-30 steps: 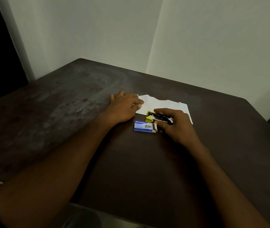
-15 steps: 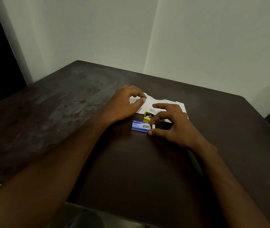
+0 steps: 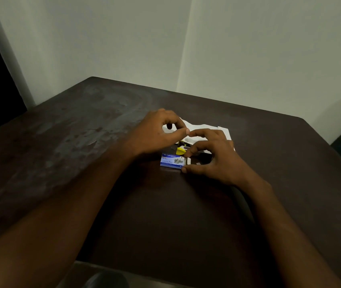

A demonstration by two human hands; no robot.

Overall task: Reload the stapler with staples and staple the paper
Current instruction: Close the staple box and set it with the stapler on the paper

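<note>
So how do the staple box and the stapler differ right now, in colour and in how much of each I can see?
The staple box is blue and white with printed lettering; the stapler shows yellow and dark parts. The staple box lies in plain sight, nearer the person, its end flap open by the right hand; the stapler is mostly hidden behind both hands. Both rest on the dark table, beside the paper.

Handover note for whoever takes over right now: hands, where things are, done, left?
Left hand: raised above the white paper, thumb and forefinger pinched; anything between them is too small to tell.
Right hand: fingertips at the open flap end of the small blue cardboard staple box, not gripping it.
Yellow and black stapler: lying on the dark brown table between box and paper, partly hidden by the hands.
Done: box opened.
Left: load staples, close stapler, staple the paper.
</note>
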